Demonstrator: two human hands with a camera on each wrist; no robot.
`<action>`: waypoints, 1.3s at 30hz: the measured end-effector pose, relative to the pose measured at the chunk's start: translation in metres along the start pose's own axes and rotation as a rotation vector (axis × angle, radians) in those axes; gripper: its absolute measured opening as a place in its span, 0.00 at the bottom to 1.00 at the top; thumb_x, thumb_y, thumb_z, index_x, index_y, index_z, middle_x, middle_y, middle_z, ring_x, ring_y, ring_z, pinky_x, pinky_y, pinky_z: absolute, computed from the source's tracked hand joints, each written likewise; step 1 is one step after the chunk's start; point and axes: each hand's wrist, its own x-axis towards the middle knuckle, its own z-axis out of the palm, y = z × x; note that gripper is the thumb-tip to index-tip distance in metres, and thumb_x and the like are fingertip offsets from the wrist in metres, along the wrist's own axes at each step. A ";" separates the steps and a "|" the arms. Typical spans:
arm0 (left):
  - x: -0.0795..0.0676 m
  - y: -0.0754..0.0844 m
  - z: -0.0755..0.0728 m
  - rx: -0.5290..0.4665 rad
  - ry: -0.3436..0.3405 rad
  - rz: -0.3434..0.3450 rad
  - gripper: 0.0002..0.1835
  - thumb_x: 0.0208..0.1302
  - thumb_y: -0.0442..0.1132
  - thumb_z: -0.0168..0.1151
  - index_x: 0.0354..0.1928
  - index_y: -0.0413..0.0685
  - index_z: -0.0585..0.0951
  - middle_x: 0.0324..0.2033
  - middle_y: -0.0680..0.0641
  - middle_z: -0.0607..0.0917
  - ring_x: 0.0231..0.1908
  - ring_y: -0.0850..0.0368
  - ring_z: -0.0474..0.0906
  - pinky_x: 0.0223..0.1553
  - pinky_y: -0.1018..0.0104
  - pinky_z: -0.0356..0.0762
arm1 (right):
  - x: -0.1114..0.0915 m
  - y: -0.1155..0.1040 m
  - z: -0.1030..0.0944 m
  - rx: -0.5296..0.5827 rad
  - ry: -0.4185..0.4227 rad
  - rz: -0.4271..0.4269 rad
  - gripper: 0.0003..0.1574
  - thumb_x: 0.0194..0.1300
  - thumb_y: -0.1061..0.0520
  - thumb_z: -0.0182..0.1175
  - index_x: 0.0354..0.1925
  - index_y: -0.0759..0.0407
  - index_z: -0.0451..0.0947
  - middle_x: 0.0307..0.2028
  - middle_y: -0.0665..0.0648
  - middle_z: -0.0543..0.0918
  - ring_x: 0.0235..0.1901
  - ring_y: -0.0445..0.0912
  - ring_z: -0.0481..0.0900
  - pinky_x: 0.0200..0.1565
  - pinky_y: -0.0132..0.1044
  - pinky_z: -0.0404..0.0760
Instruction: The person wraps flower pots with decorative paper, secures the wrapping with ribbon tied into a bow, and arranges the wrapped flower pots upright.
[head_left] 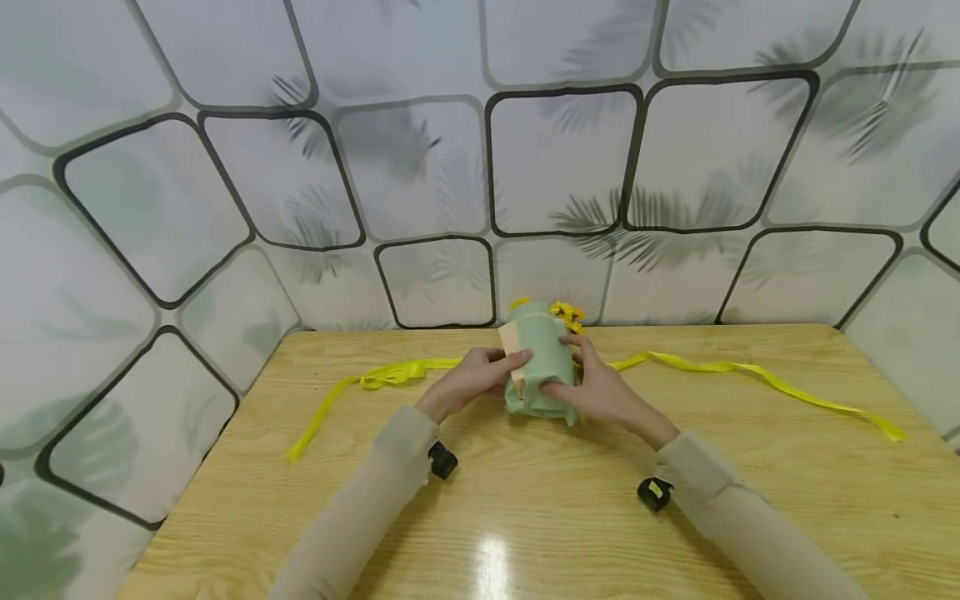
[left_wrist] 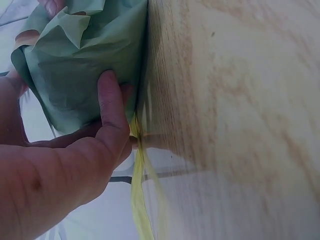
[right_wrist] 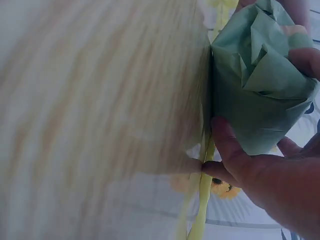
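Note:
A bundle rolled in pale green wrapping paper [head_left: 551,354] lies on the table, its crumpled end towards me. Yellow flowers [head_left: 567,314] show behind its far end, and a cream-coloured paper edge [head_left: 510,343] sticks out on the left. My left hand [head_left: 470,379] holds the left side, thumb on top of the paper. The right hand [head_left: 598,388] grips the right side near the crumpled end. In the left wrist view, a thumb lies against the green paper [left_wrist: 70,80]. A yellow ribbon [head_left: 787,393] runs out from the bundle on both sides; its part directly behind the bundle is hidden.
The wooden table [head_left: 525,492] reaches back to a wall covering [head_left: 420,183] with dark outlined squares and leaf shapes. On the left the ribbon has a bunched loop [head_left: 390,375]. Each wrist carries a small black device [head_left: 442,460].

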 end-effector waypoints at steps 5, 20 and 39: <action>0.000 -0.001 0.000 -0.020 -0.005 0.008 0.37 0.73 0.61 0.59 0.69 0.37 0.72 0.56 0.40 0.86 0.49 0.54 0.87 0.58 0.54 0.84 | 0.000 0.000 -0.002 -0.044 -0.037 0.007 0.57 0.69 0.36 0.63 0.79 0.51 0.42 0.71 0.76 0.67 0.65 0.66 0.76 0.58 0.58 0.81; -0.002 0.003 -0.001 -0.048 -0.052 0.029 0.33 0.75 0.57 0.57 0.67 0.36 0.73 0.56 0.38 0.86 0.51 0.52 0.87 0.57 0.54 0.84 | 0.001 -0.011 -0.005 -0.207 -0.080 0.016 0.60 0.68 0.32 0.62 0.78 0.57 0.42 0.62 0.80 0.74 0.52 0.61 0.84 0.51 0.53 0.82; -0.043 -0.005 0.021 -0.032 -0.105 0.028 0.31 0.76 0.55 0.57 0.65 0.33 0.75 0.56 0.37 0.85 0.51 0.51 0.87 0.56 0.56 0.85 | -0.050 -0.030 0.013 -0.144 -0.097 0.049 0.57 0.69 0.38 0.65 0.75 0.58 0.41 0.44 0.71 0.82 0.28 0.49 0.80 0.31 0.39 0.75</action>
